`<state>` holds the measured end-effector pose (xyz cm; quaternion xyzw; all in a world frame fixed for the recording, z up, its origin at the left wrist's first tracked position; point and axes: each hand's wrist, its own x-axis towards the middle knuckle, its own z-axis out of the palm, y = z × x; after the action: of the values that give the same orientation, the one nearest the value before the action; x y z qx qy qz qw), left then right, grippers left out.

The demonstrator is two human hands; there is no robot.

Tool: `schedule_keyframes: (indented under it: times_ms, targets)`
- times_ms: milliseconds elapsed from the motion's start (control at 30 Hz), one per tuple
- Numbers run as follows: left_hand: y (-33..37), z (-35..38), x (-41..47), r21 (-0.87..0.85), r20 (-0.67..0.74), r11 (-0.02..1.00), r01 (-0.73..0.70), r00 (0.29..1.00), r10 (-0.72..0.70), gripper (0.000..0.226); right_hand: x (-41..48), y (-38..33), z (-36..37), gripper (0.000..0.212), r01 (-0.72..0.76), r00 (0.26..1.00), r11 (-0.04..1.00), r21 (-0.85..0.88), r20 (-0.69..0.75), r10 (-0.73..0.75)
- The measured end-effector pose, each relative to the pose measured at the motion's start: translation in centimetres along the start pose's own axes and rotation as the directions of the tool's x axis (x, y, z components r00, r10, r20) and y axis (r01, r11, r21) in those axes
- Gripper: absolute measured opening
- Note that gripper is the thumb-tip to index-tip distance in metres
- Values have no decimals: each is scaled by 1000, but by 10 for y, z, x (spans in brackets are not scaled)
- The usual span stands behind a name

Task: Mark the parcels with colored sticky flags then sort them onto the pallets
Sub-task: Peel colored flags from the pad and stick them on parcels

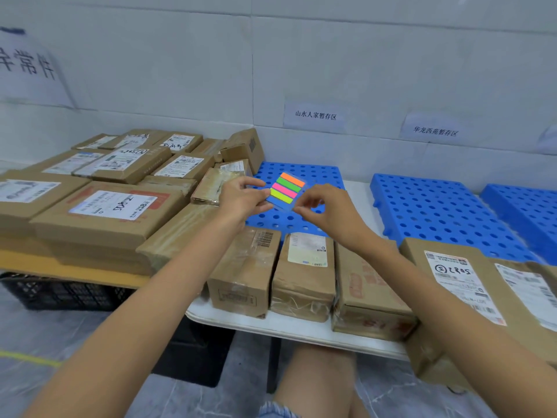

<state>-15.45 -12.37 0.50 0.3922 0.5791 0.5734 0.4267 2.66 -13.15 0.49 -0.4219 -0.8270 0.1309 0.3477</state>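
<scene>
My left hand [241, 198] holds a pad of sticky flags [286, 190] with orange, green, pink, yellow and blue strips, raised above the nearest blue pallet [301, 170]. My right hand [327, 209] pinches the pad's lower right edge at the blue strip. Three cardboard parcels [304, 276] stand side by side on the white table [271, 325] below my hands. Two more blue pallets [443, 206] lie to the right.
A large stack of labelled parcels [111, 206] fills a board over a black crate [63, 292] at the left. More parcels [488, 282] sit at the table's right end. Paper signs [315, 115] hang on the white wall behind the pallets.
</scene>
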Motion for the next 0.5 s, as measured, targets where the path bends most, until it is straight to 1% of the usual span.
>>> schedule_keyframes:
  times_ms: [67, 133, 200, 233, 300, 367, 433, 500]
  targets:
    - [1, -5, -3, 6, -64, 999, -40, 997, 41, 19, -7, -4, 0, 4, -113, 993, 984, 139, -27, 118]
    - [2, -12, -8, -18, -112, 995, -96, 989, 93, 16, -12, -9, 1, 6, -223, 969, 928, 300, -37, 244]
    - [3, -20, -12, -65, -168, 988, -141, 977, 128, 12, -15, -13, 4, 8, -331, 931, 843, 425, -1, 366]
    - [3, -25, -14, -83, -197, 984, -159, 970, 140, 12, -16, -16, 7, 10, -374, 915, 819, 435, 32, 401]
    - [3, -33, -17, -80, -229, 976, -205, 956, 182, 15, -16, -22, 15, 13, -452, 891, 810, 373, 137, 434]
    - [2, -37, -18, -60, -229, 968, -245, 947, 226, 16, -14, -30, 29, 13, -511, 857, 811, 286, 239, 456]
    - [0, -39, -20, -70, -219, 966, -250, 948, 230, 16, -10, -37, 48, 14, -528, 839, 824, 204, 274, 470]
    - [-4, -39, -20, -93, -213, 967, -236, 954, 212, 16, -6, -38, 67, 17, -526, 834, 842, 123, 270, 481]
